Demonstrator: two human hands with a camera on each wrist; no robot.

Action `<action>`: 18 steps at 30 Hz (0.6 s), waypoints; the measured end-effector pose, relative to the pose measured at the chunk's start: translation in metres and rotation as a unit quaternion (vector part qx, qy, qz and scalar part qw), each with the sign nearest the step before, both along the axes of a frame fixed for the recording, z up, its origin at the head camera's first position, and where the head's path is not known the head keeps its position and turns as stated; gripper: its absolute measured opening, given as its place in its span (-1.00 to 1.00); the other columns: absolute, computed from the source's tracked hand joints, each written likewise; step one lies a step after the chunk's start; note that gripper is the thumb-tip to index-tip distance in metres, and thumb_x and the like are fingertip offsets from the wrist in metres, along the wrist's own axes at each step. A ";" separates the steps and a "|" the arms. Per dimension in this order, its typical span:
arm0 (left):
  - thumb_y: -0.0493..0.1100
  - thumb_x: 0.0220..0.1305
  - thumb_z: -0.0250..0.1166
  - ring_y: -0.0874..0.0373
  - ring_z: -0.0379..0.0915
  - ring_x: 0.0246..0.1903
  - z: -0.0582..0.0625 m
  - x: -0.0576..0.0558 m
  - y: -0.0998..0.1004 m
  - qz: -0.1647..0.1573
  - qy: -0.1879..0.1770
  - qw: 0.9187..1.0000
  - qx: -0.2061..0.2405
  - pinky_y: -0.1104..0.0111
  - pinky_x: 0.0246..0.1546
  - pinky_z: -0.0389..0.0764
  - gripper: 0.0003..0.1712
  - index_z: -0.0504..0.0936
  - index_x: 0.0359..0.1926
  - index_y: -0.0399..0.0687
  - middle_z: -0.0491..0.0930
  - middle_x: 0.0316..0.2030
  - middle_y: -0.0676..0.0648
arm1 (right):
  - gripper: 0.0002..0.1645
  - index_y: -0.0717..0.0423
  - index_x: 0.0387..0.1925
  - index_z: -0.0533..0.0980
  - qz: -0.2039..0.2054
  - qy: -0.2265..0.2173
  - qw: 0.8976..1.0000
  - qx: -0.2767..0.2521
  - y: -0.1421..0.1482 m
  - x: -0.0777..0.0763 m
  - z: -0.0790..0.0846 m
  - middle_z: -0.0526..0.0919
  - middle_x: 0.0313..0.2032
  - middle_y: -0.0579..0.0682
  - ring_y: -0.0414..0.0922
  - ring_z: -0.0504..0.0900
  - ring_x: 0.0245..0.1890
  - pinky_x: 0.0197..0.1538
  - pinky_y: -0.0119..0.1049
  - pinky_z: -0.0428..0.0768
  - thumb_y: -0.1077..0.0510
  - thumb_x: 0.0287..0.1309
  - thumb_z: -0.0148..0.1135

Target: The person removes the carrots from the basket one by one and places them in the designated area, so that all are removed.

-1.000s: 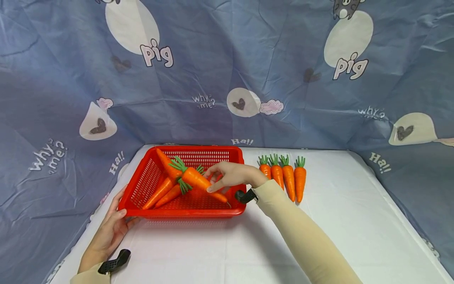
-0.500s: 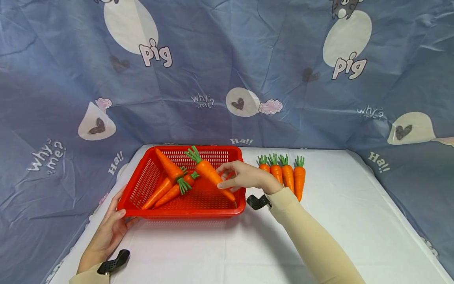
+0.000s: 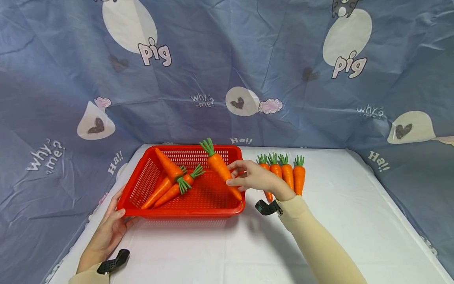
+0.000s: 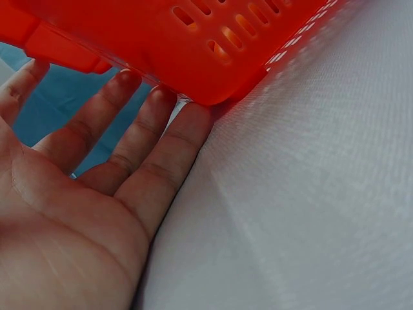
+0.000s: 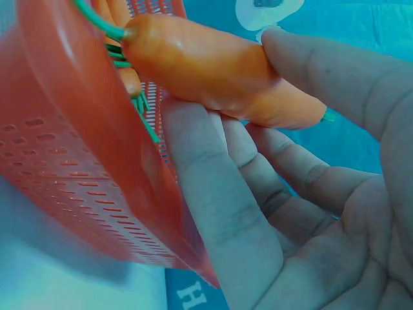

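Observation:
My right hand (image 3: 257,179) pinches an orange carrot (image 3: 219,167) with green stalks between thumb and fingers, over the right side of a red plastic basket (image 3: 198,213). In the right wrist view, that carrot (image 5: 200,64) lies between thumb and fingers beside the basket's rim. Its stalks point to the far left, its thin tip near the right front corner. My left hand (image 3: 108,232) holds the basket's left front corner, thumb at the rim. From the left wrist view, the left fingers (image 4: 158,161) touch the basket's wall and underside. Three carrots (image 3: 170,167) lie crossed in the basket's left half.
Several carrots (image 3: 299,175) lie side by side on the white tablecloth (image 3: 340,209) right of the basket, stalks away from me, partly behind the right hand. A blue printed cloth (image 3: 198,71) hangs behind and at both sides.
My right hand has moved right with its carrot, from above the crossed carrots to the basket's right side. The carrot now stands steeper in view. The left hand and basket have stayed put.

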State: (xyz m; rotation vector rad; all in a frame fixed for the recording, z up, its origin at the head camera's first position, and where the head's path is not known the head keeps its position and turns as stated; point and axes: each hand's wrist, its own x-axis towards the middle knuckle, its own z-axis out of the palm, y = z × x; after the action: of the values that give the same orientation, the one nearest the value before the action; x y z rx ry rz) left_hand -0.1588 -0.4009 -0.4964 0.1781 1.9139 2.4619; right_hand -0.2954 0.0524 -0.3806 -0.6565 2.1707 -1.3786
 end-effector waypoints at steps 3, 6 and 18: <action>-0.19 0.61 -0.11 0.34 0.52 0.30 0.000 0.000 0.000 0.000 0.001 1.000 -0.001 0.34 0.19 0.70 -0.22 -0.05 0.72 0.38 0.24 0.49 0.24 | -0.41 0.17 0.30 0.51 -0.007 -0.006 1.000 -0.006 0.004 0.004 -0.001 0.58 -0.04 0.09 -0.06 0.70 -0.14 -0.06 -0.15 0.82 0.07 0.35 0.47; -0.18 0.61 -0.11 0.34 0.52 0.30 0.000 0.000 0.000 0.001 0.000 1.000 -0.003 0.34 0.19 0.70 -0.22 -0.05 0.72 0.38 0.24 0.49 0.23 | -0.44 0.17 0.28 0.52 -0.015 -0.012 1.000 -0.014 0.008 0.008 -0.004 0.58 -0.06 0.07 -0.07 0.71 -0.13 -0.06 -0.14 0.83 0.07 0.35 0.46; -0.20 0.60 -0.10 0.34 0.50 0.29 0.001 0.001 0.001 0.005 0.002 1.000 -0.006 0.36 0.19 0.69 -0.20 -0.06 0.72 0.38 0.20 0.49 0.22 | -0.42 0.17 0.30 0.51 -0.051 -0.004 0.998 -0.039 0.029 0.026 -0.012 0.59 -0.02 0.12 -0.08 0.76 -0.11 -0.03 -0.12 0.83 0.06 0.35 0.45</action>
State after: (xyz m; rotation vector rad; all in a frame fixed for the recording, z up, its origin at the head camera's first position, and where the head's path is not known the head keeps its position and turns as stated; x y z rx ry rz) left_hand -0.1579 -0.4003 -0.4954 0.1732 1.9347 2.4577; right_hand -0.2697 0.0815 -0.3925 -0.5757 2.1798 -1.5226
